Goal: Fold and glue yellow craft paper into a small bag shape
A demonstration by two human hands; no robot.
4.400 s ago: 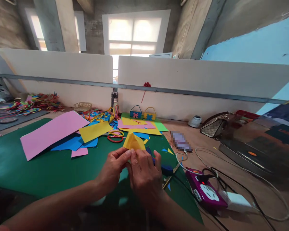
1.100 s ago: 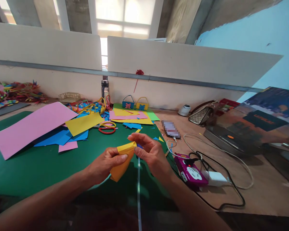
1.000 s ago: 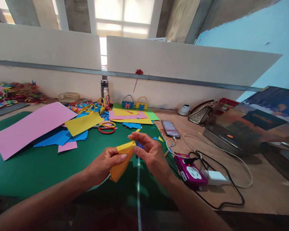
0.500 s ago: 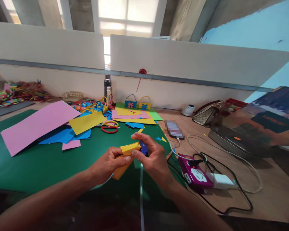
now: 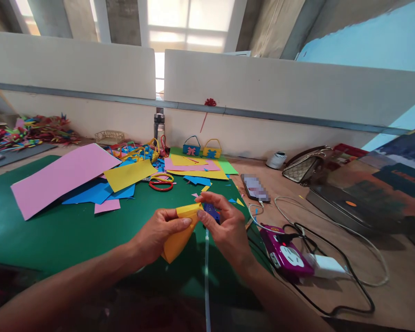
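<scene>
A folded yellow craft sheet (image 5: 180, 240) is held between my two hands over the green mat. My left hand (image 5: 164, 230) grips its left side, thumb on the near face and fingers behind. At the top right corner, my right hand (image 5: 224, 221) pinches the sheet's edge between thumb and fingers. Partly hidden behind my right hand is a dark blue object (image 5: 211, 213), apparently a glue gun. A long clear stick (image 5: 207, 276) runs from near it down to the frame's bottom edge.
Scissors (image 5: 161, 182) lie beyond my hands, beside pink (image 5: 67, 177), yellow and blue sheets. Two small craft bags (image 5: 212, 150) stand at the back. To the right are a phone (image 5: 255, 187), a purple power strip (image 5: 287, 253) with cables, and another person's blurred hand (image 5: 413, 198).
My right fingers have closed in on the yellow sheet's upper corner, and its lower part has swung open a little. The view has turned slightly left. Another person's blurred arm has appeared at right.
</scene>
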